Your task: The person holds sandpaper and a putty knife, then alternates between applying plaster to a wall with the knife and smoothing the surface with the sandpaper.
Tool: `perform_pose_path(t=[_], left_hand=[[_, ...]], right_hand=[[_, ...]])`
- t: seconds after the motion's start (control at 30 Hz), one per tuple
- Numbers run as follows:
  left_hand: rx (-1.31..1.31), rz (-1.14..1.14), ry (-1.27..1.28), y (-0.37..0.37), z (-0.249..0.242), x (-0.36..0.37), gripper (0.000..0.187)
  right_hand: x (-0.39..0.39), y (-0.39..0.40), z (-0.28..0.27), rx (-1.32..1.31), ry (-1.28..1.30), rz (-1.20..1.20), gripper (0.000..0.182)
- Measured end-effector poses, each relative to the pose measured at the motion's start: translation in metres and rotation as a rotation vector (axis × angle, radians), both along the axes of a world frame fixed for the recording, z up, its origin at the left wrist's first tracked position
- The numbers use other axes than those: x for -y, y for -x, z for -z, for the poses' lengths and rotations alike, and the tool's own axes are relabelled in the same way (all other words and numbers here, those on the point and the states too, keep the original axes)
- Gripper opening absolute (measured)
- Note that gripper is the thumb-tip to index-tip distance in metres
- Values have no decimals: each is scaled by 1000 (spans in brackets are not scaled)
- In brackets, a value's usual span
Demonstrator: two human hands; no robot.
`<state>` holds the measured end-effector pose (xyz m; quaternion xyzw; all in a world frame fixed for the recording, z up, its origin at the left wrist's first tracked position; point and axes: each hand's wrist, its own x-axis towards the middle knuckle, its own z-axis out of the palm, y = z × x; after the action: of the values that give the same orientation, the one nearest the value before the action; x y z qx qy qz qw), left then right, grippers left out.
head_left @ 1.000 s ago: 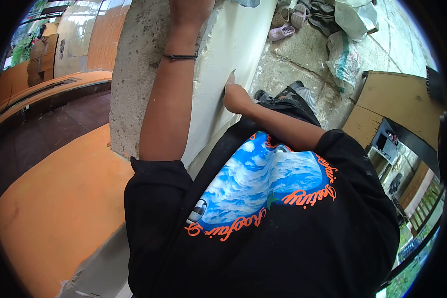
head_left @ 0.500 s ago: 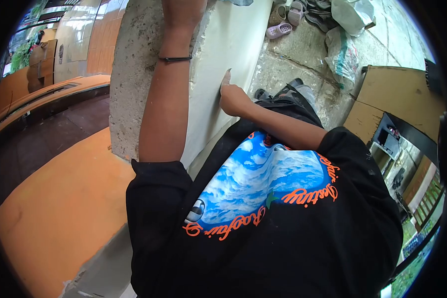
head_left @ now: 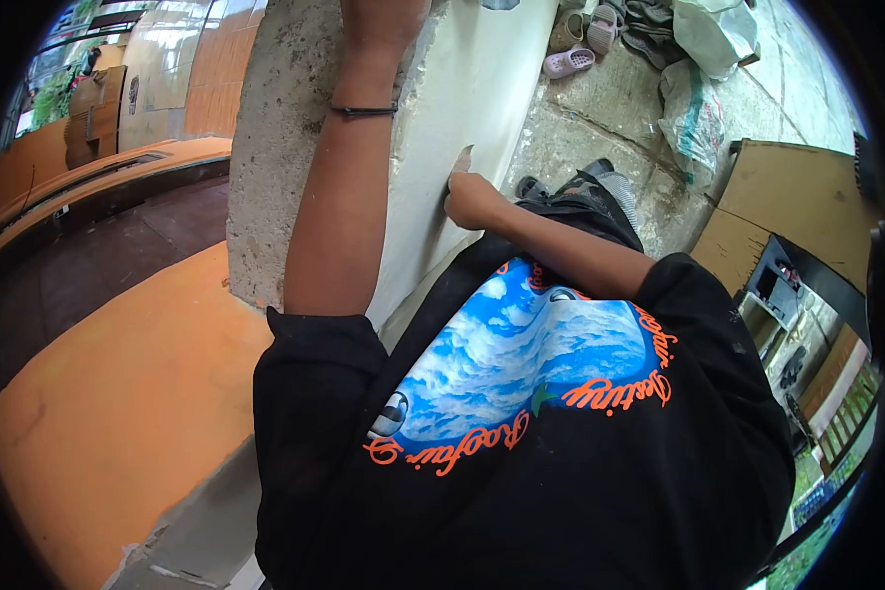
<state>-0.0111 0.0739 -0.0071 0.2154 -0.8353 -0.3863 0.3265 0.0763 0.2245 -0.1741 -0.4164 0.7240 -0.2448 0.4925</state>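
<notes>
I stand against a rough concrete pillar (head_left: 285,147) with a smooth white-coated face (head_left: 462,88). My left hand (head_left: 383,20) reaches up along the pillar's corner; its fingers are cut off by the top of the view, and a thin black band circles the wrist. My right hand (head_left: 472,202) is a fist pressed on the white face, gripping a small flat blade (head_left: 462,157) whose tip points up against the coating. My black T-shirt with a blue cloud print fills the lower view.
An orange surface (head_left: 118,393) lies to the left of the pillar. On the concrete ground to the right are pink sandals (head_left: 570,61), plastic bags (head_left: 698,118) and brown boards (head_left: 787,187). My own shoe (head_left: 600,182) is near the pillar's foot.
My right hand with the blade dipped slightly along the white face and has come back up a little. My left arm stays raised on the pillar.
</notes>
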Motion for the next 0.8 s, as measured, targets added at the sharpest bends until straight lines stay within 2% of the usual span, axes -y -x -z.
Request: perform_pose_path(t=[0.1, 0.17, 0.2, 0.27, 0.4, 0.47, 0.5, 0.57, 0.6, 0.7, 0.77, 0.8], left_hand=[[7, 5, 10, -3, -6, -5, 13], [62, -20, -153, -4, -12, -12, 14], [56, -22, -151, -5, -10, -9, 14], [58, -42, -5, -5, -4, -4, 17], [14, -6, 51, -7, 1, 2, 19], [10, 0, 89, -6, 3, 4, 20], [6, -3, 88, -7, 1, 2, 20], [47, -31, 8, -6, -3, -1, 20], [51, -29, 1, -6, -2, 1, 20], [31, -24, 87, -2, 1, 4, 20], [16, -33, 45, -4, 3, 2, 19], [11, -38, 42, -4, 3, 1, 19]], right_hand=[[-8, -6, -8, -22, 91, -33, 67], [-2, -2, -4, -38, -25, -78, 68], [-1, -2, -3, -44, -23, -81, 68], [-4, 0, -22, 41, -46, -119, 70], [-11, -9, -36, -9, 10, -81, 77], [-1, 5, -14, 65, -130, -26, 74], [8, 9, 21, 188, -197, -120, 68], [6, -2, 4, -13, 19, -162, 59], [-2, 0, -36, 125, -12, -59, 54], [-7, -1, -52, 158, -42, 5, 49], [2, -7, -9, 77, -77, -95, 47], [4, -10, 15, 203, -73, -143, 46]])
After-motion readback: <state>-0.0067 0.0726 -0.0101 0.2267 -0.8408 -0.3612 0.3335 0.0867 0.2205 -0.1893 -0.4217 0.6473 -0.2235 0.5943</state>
